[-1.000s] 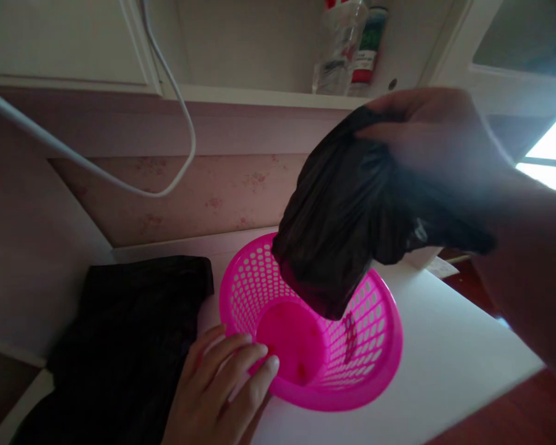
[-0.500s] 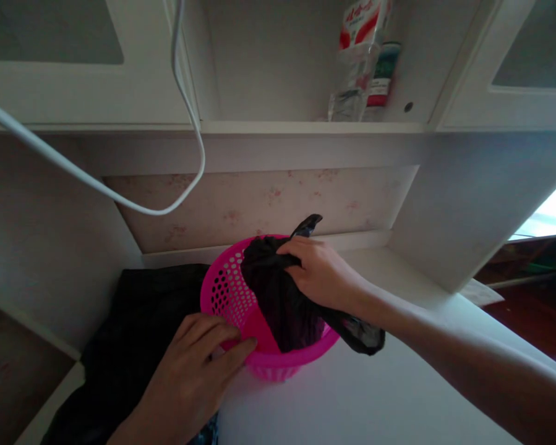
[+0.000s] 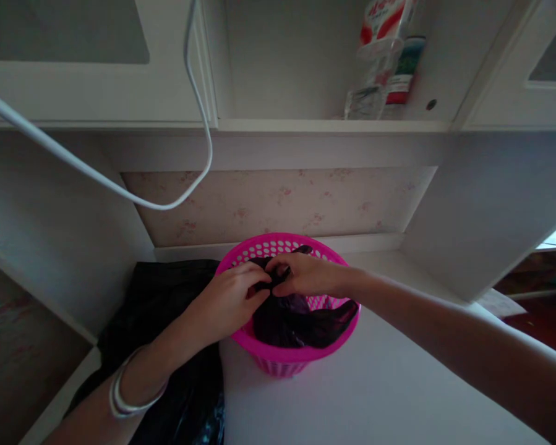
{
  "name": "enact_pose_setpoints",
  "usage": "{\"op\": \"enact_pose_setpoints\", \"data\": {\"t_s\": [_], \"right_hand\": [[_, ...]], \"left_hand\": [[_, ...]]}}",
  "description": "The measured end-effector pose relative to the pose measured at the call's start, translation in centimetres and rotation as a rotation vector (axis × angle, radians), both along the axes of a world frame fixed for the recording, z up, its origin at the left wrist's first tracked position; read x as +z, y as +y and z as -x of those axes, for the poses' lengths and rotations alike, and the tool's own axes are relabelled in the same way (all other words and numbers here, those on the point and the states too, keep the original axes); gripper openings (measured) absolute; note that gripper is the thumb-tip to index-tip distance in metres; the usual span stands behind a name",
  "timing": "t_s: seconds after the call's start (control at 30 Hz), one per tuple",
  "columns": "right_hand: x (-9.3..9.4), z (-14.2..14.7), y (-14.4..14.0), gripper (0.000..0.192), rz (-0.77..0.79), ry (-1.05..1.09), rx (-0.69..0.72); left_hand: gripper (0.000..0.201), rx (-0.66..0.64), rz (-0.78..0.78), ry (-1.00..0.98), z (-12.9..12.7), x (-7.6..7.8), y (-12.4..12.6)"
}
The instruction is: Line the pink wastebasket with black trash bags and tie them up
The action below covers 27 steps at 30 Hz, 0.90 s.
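Note:
A bright pink plastic basket (image 3: 296,354) with a perforated wall stands on the white surface. Inside it lies a crumpled black plastic bag (image 3: 300,324), partly hidden by my hands. My left hand (image 3: 231,296), with a silvery bangle at the wrist, reaches over the basket's left rim and pinches the bag. Right beside it, my right hand (image 3: 300,274) comes in over the right rim, thumb and fingers also closed on the bag. The two sets of fingertips nearly meet.
More black plastic (image 3: 166,278) is spread left of the basket, under my left forearm. A white cable (image 3: 166,206) hangs across the upper left. Above, a cabinet shelf (image 3: 305,125) holds a clear bottle (image 3: 375,68) and a green-and-red container (image 3: 404,71). White side panels flank the recess.
My left hand has left the basket's rim and taken hold of the black bag. The bag sits lower in the basket. The view has shifted slightly.

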State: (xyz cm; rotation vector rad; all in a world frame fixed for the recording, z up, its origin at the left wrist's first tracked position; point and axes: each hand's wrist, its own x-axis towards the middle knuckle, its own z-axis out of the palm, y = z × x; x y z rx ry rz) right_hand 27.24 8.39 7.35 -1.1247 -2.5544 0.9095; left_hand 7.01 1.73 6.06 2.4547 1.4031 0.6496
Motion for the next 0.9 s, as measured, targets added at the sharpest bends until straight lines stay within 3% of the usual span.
{"op": "enact_pose_setpoints", "data": {"t_s": [0.07,0.23,0.4,0.53,0.7,0.9], "right_hand": [[-0.3,-0.4,-0.1,0.045,-0.016,0.029,-0.035],[-0.1,-2.5,0.3,0.028,-0.2,-0.044,-0.114],[0.3,-3.1,0.3,0.013,-0.249,-0.272,0.133],[-0.5,-1.2,0.0,0.017,-0.224,-0.396,0.286],[-1.0,0.0,0.2,0.017,-0.285,-0.467,0.287],[0.7,-2.3,0.1,0.018,-0.363,-0.567,0.271]], "left_hand": [[0.025,-0.034,0.028,0.08,-0.2,-0.2,1.2],[0.039,-0.089,0.054,0.18,-0.4,-1.0,3.1],[0.022,-0.117,0.024,0.207,-0.2,-0.9,3.5],[0.019,-0.129,-0.009,0.181,0.4,-0.6,3.4],[0.019,-0.151,-0.025,0.187,1.5,-0.4,3.1],[0.026,-0.209,-0.018,0.239,3.6,-0.1,3.4]]}}
